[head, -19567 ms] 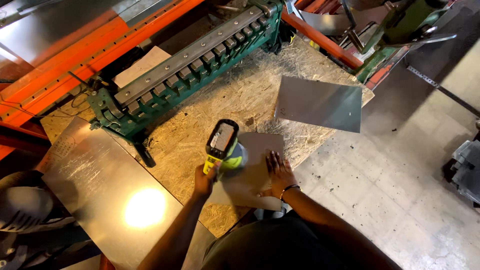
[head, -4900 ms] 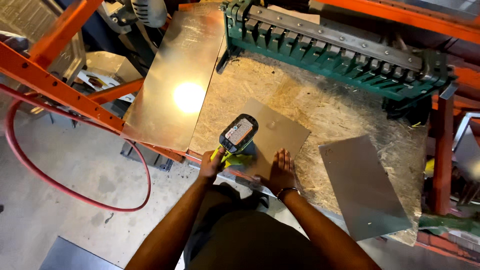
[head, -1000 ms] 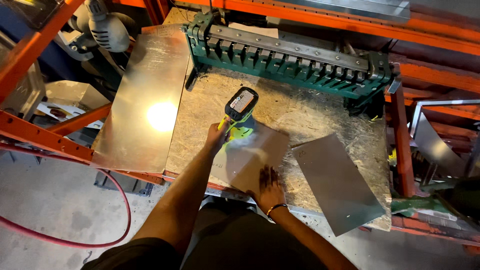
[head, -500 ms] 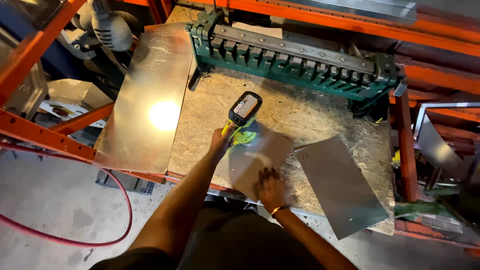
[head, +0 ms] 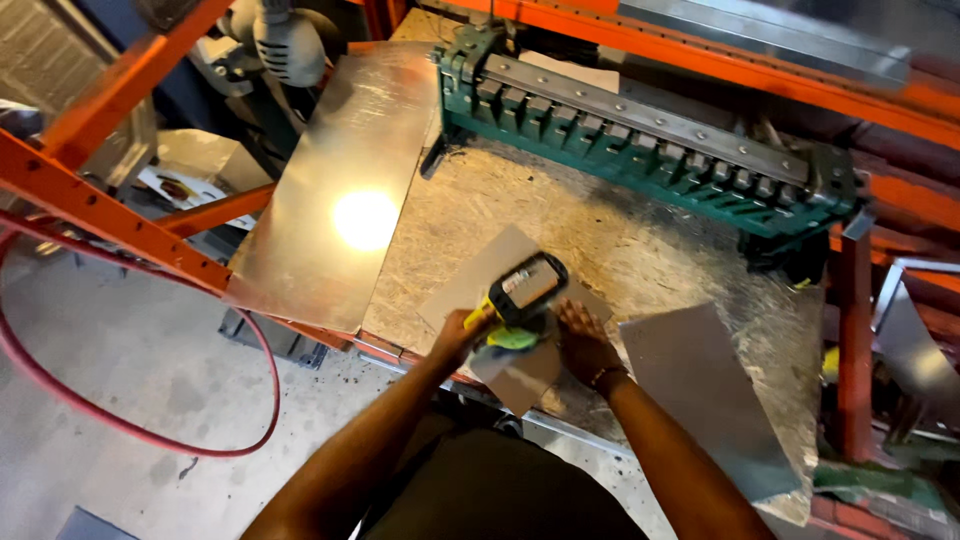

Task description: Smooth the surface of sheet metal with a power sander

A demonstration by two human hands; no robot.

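My left hand (head: 458, 332) grips a yellow-green and black cordless power tool (head: 520, 296), its head pressed down on a small grey metal sheet (head: 480, 280) that lies at the near edge of the chipboard bench (head: 650, 250). My right hand (head: 583, 345) rests flat on the same sheet just right of the tool, holding it down. The tool covers the middle of the sheet.
A large shiny metal sheet (head: 340, 190) lies on the bench's left, overhanging its edge. Another grey sheet (head: 705, 400) lies to the right. A green sheet-metal brake (head: 640, 140) spans the back. Orange rack beams (head: 90, 210) and a red hose (head: 130, 430) are at left.
The tool and my left hand have pulled back toward the near edge of the bench. My right hand now sits close beside the tool. The view has shifted to the left.
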